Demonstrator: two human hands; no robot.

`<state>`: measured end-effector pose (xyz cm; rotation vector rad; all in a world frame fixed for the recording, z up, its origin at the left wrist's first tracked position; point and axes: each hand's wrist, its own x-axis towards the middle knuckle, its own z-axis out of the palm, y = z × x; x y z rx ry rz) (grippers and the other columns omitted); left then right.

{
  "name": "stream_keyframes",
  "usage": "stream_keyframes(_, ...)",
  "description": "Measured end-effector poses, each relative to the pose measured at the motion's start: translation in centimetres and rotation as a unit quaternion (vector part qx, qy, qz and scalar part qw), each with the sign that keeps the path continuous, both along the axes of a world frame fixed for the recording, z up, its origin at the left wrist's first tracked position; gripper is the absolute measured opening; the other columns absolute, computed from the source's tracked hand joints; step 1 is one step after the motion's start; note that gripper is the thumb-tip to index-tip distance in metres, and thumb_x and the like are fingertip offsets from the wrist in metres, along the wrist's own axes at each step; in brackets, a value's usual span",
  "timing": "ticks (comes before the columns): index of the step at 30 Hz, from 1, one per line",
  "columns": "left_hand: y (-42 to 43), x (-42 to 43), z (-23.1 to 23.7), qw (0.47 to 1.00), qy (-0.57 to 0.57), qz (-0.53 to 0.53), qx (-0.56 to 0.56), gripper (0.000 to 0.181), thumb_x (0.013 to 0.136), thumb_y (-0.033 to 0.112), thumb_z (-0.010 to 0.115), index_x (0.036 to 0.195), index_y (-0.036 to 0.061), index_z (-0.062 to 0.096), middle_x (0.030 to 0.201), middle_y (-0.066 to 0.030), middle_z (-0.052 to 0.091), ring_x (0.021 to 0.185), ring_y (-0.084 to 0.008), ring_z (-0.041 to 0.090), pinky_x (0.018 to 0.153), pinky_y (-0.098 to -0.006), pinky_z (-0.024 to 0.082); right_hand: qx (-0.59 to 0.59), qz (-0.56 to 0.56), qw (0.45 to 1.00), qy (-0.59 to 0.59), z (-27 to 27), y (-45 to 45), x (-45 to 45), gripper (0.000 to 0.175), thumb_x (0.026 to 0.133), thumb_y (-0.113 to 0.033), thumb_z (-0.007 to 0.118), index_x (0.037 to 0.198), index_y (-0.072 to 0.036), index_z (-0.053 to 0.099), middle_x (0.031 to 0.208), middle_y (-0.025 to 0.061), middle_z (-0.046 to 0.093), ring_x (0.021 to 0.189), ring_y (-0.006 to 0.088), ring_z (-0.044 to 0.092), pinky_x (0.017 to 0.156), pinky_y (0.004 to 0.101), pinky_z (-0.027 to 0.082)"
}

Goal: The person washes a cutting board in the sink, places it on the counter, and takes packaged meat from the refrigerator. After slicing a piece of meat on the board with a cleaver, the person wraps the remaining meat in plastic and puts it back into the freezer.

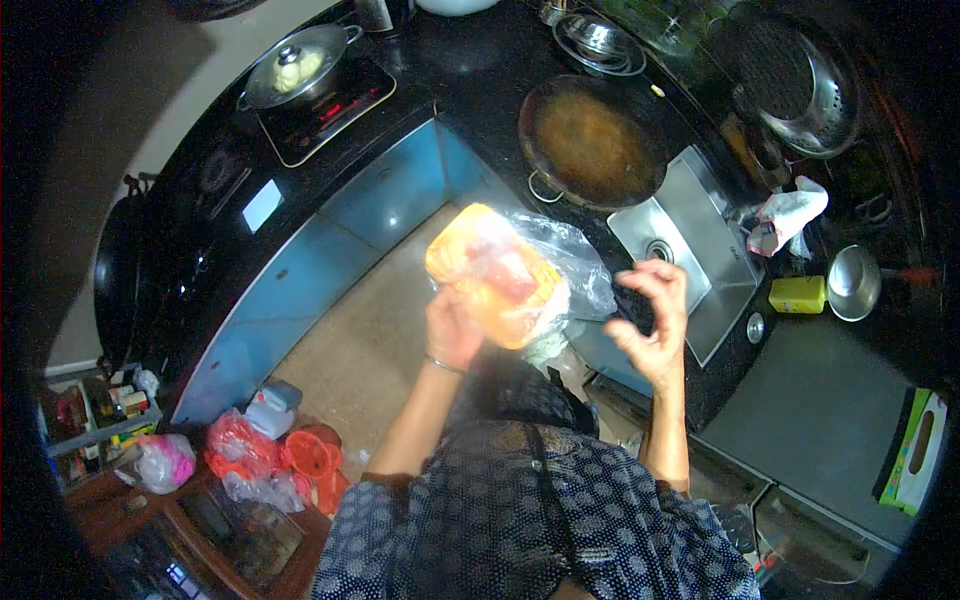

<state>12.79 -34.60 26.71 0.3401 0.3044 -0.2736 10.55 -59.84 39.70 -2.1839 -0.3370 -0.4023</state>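
Observation:
My left hand (454, 330) grips the near left edge of an orange-yellow tray (455, 234). On the tray lies pinkish-red food, probably raw meat (511, 276), partly washed out by glare. Clear plastic film (581, 262) spreads from the tray's right side. To the right of the film, my right hand (654, 322) is raised and slightly blurred, its thumb and fingers curved apart around nothing. The tray hangs in the air in front of my body, above the floor. A metal bangle circles my left wrist.
A large wok (596, 142) stands on the black counter beside a steel sink (679, 270). Further left, a glass-lidded pan (296, 71) with pale pieces inside sits on an induction cooker (330, 112). Red plastic bags (240, 442) lie at lower left. Yellow pack (797, 295) right.

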Motion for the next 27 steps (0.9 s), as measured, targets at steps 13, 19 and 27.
stream_keyframes(13,0.8,0.2,-0.5,0.999,0.021,0.041,-0.017,0.062,0.072,0.010,0.050,0.133,-0.0029,0.044,0.132,-0.0168,0.053,0.125,-0.0320,0.049,0.110,-0.0480,0.036,-0.207,-0.120,0.971,-0.014,-2.2,5.3,-0.6,0.041,0.067,-0.023,0.081,0.106,-0.022,0.068,0.126,0.0108,0.051,0.117,0.0296,0.046,0.099,0.0486,0.025)
stream_keyframes(19,0.7,-0.1,1.7,1.000,0.000,0.027,0.015,0.063,0.072,0.010,0.050,0.133,-0.0021,0.044,0.132,-0.0159,0.053,0.125,-0.0319,0.049,0.110,-0.0476,0.036,-0.243,-0.089,0.964,-0.065,-3.4,6.1,-0.3,0.024,0.069,-0.022,0.078,0.093,-0.021,0.071,0.124,0.0091,0.053,0.119,0.0304,0.045,0.101,0.0512,0.024)
stream_keyframes(27,1.4,0.4,1.4,0.997,0.030,0.069,-0.031,0.061,0.073,0.011,0.050,0.132,-0.0008,0.046,0.131,-0.0152,0.054,0.124,-0.0320,0.051,0.108,-0.0475,0.038,-0.224,-0.057,0.972,-0.048,-5.7,6.9,-3.2,0.016,0.069,-0.018,0.074,0.084,-0.016,0.069,0.126,0.0089,0.052,0.120,0.0309,0.045,0.101,0.0515,0.025)
